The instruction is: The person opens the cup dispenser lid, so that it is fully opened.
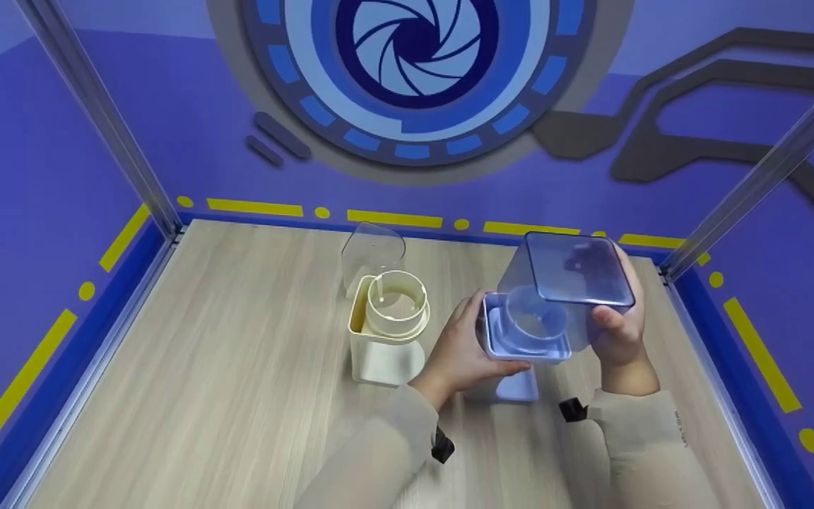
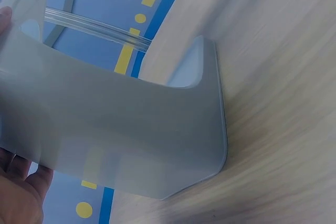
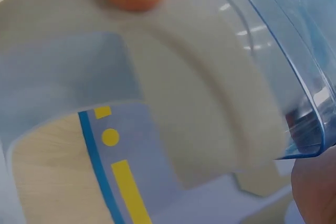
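Observation:
My left hand (image 1: 460,353) grips the upper body of a pale blue plastic holder (image 1: 531,357), which has a round ring in its square top and a flat foot below. A C-shaped side of this holder (image 2: 131,114) fills much of the left wrist view. My right hand (image 1: 622,332) holds a clear blue box-shaped cover (image 1: 580,272) tilted over the holder's top, its thumb at a lower corner. In the right wrist view the cover's edge (image 3: 294,72) lies close against the holder's upper part. Whether they touch is unclear.
A similar cream holder (image 1: 364,357) with a round ring stands on the wooden table (image 1: 251,353), left of my hands. Behind it is a clear cover (image 1: 373,244). Blue printed panels (image 1: 188,127) and metal posts (image 1: 107,124) bound the table's back and sides.

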Tool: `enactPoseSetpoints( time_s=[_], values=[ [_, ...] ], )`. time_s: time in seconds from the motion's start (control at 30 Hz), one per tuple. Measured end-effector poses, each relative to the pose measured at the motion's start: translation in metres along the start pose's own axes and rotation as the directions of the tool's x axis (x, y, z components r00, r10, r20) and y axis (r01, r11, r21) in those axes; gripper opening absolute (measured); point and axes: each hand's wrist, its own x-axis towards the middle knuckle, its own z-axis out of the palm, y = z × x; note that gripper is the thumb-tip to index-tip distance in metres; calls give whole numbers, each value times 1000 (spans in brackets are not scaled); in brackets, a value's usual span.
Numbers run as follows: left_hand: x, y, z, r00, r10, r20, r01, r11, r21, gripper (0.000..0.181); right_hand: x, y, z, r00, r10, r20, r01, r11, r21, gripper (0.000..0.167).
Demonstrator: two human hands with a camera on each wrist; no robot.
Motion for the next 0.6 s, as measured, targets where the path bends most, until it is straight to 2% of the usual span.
enactPoseSetpoints(
  time_s=[0.17,0.27,0.33,0.4,0.6],
  values=[
    [0,-1,0,1000,6,-5,-6,1000,-6,128,10,-12,2,999,-48,1,47,992,117,70],
    [0,-1,0,1000,15,-6,-15,1000,3,128,17,-21,5,998,-61,8,58,972,227,67],
    [0,-1,0,1000,19,-8,-19,1000,6,128,20,-27,6,998,-63,12,58,963,263,65],
    [1,-2,0,1000,22,-11,-22,1000,9,128,22,-33,5,998,-69,0,66,958,281,63],
    [0,-3,1,1000,18,-13,-18,1000,16,130,28,-46,-7,992,-98,-85,114,971,212,60]
  ],
)
